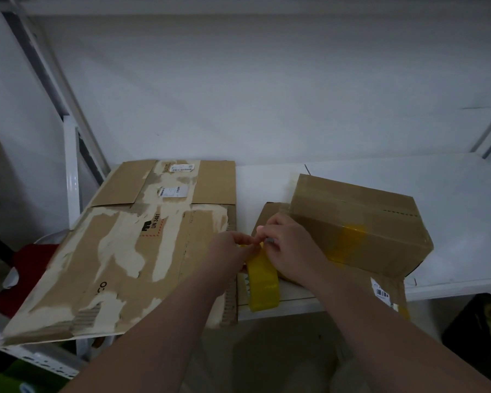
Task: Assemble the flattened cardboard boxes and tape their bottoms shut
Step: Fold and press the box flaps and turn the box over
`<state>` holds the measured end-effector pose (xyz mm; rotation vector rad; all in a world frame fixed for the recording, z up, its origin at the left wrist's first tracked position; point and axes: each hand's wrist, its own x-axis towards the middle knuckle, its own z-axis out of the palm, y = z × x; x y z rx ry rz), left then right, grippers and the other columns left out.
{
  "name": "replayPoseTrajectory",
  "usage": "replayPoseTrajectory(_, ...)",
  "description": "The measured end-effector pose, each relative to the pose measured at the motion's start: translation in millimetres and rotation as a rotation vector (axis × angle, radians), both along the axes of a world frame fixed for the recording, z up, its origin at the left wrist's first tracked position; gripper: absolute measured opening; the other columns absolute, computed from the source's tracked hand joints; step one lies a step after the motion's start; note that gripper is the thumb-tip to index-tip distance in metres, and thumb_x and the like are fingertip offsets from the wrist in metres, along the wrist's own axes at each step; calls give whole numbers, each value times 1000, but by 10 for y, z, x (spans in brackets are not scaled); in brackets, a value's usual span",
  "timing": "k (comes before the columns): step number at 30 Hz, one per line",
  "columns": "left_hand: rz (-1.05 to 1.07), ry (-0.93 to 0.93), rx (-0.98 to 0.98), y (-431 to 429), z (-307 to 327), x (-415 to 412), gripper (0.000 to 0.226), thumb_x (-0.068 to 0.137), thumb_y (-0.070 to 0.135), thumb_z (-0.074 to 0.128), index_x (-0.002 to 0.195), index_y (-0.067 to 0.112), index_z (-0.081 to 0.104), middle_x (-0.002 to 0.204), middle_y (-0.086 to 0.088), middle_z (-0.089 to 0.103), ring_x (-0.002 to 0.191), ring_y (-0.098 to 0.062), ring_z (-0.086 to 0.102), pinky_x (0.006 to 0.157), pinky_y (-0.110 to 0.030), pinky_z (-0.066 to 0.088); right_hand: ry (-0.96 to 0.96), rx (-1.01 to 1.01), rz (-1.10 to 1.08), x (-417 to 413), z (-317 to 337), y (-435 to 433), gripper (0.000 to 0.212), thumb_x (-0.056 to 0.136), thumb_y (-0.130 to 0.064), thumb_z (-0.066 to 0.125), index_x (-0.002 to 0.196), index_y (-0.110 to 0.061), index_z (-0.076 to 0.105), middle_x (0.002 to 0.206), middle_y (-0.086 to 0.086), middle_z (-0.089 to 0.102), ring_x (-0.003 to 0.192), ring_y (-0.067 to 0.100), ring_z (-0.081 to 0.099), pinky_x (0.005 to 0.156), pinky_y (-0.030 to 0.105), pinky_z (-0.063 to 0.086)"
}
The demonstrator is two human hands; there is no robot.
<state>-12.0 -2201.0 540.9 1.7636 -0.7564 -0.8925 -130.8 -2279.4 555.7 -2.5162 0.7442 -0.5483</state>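
Currently pinching top of yellow translucent tape roll [262, 282] with left hand [227, 258] and right hand [291, 251], both grips narrow. Upright at white surface [451, 222] edge; flattened brown cardboard box [119, 251] leftward, assembled brown cardboard box [360, 222] just right, nearer right hand.

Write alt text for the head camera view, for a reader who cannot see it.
The left hand and right hand pinch the top of a yellow tape roll at a white shelf's edge. A flattened cardboard box lies to its left; an assembled box with yellow tape across it sits to its right.
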Motion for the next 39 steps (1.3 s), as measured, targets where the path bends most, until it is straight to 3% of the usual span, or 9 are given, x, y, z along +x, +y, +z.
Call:
replayPoseTrajectory(7,-6,20,12,-32,6,-12,11,90,22,64,92,12,69,85,-10,69,75,-19,65,67,-31,55,-35,-138,-8,5,-41,53,18,97,-15,52,103,-17,69,99,-6,47,82,6,49,68,7,35)
replayPoseTrajectory(13,6,47,46,-58,-1,20,5,89,17,63,86,15,68,90,-10,66,84,-23,64,70,-33,54,-108,-53,-167,48,-93,109,31,94,-16,57,124,-19,62,121,0,52,103,7,48,77,2,30)
replayPoseTrajectory(17,36,42,33,-58,16,10,8,87,14,65,80,18,66,92,-9,64,93,-27,62,81,-40,55,-210,54,-285,102,-9,-16,34,94,-16,58,127,-19,60,126,2,55,110,12,51,87,12,36)
replayPoseTrajectory(21,179,4,-115,-35,308,185,8,84,10,68,79,16,69,82,-2,64,84,-21,59,73,-35,52,-236,246,-306,178,-45,-139,30,99,-18,48,126,-20,62,123,3,58,106,18,57,92,30,47)
replayPoseTrajectory(27,151,-641,2,86,578,617,31,84,10,66,113,21,67,100,5,56,90,-13,52,76,-27,46,-109,764,-237,519,-229,68,30,98,-27,50,128,-24,53,100,-2,60,75,14,59,60,25,51)
replayPoseTrajectory(30,-15,-918,243,160,342,693,45,87,7,57,129,24,56,119,1,52,103,-17,54,79,-26,44,-60,846,-244,708,-392,180,24,94,-27,58,116,-20,56,98,1,62,77,16,62,72,33,58)
replayPoseTrajectory(33,-113,-925,437,226,120,709,54,86,-1,55,133,23,47,130,-1,44,112,-24,55,86,-38,52,15,907,-167,754,-464,241,21,90,-18,62,110,-23,60,104,2,65,89,20,65,81,42,58)
replayPoseTrajectory(36,-188,-926,523,228,-8,672,53,84,-2,58,130,22,44,130,-2,44,115,-29,55,85,-47,53,94,770,-116,698,-408,252,26,92,-26,60,117,-23,62,107,-5,63,96,18,63,84,39,57)
replayPoseTrajectory(39,-228,-907,531,176,-72,627,44,88,7,57,129,21,46,129,-3,46,118,-28,53,90,-44,51,12,354,-210,539,-216,82,27,92,-22,60,119,-18,64,106,-4,63,100,14,60,87,29,51)
